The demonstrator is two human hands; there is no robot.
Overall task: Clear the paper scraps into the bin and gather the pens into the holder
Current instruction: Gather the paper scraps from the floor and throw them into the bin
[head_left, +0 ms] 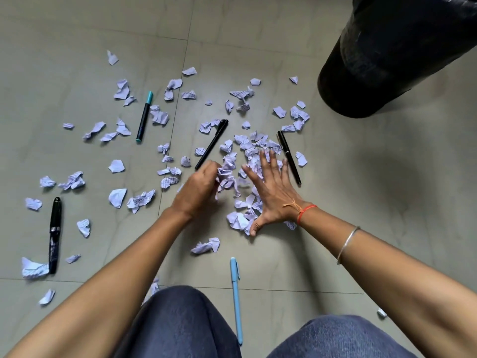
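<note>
Several pale lilac paper scraps [160, 117] lie scattered over the tiled floor, thickest in a pile [249, 151] at the centre. My left hand [198, 188] grips a bunch of crumpled scraps [227, 174]. My right hand [271, 192] lies flat with fingers spread, pressing on the pile. Several pens lie loose: a teal-capped marker [144, 117], a black pen [211, 144] just beyond my left hand, a black pen [289, 157] right of my right hand, a thick black pen [54, 235] at the left, a light blue pen [236, 301] near my knees. No pen holder is in view.
A black bin [392, 55] lined with a dark bag stands at the upper right. My knees in blue trousers [185, 326] fill the bottom edge. A small white scrap [382, 312] lies by my right forearm. Bare floor [387, 202] stretches to the right.
</note>
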